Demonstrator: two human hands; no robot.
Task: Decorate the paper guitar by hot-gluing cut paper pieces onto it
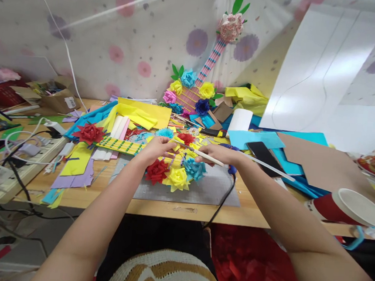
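Right hand: right hand (218, 154) is closed around a pale glue stick (206, 155), gripping it near the middle, knuckles up, above the mat.
Left hand: left hand (156, 148) pinches a small yellow paper piece (175, 145) between thumb and fingers, just left of the stick's near tip.
Stick axis: long axis runs left to right and slightly down toward the right, roughly along the table edge; its left end points at the yellow paper piece.
Key relation: stick tip and yellow piece are close, almost touching; whether they meet I cannot tell.
Nearer hand: both hands hover over the paper guitar (131, 147); the left one lies closer to its striped neck, the right one to its flower-covered body.
Flowers below: red paper flower (156, 171), yellow paper flower (177, 179) and blue paper flower (194, 168) sit just under the hands, side by side and touching.
Cord: black cord (223, 200) drops from under the right hand over the table's front edge.
Surface: grey mat (216, 191) on a wooden table (103, 199), strewn with paper scraps.
Right side: phone (264, 158) on blue sheets, brown cardboard (326, 168), red cup (348, 209) near the edge.
Left side: power strip (24, 165) with white cables, well apart from the hands.
Room: second paper guitar (198, 87) leans on a flowered plastic sheet behind the table.
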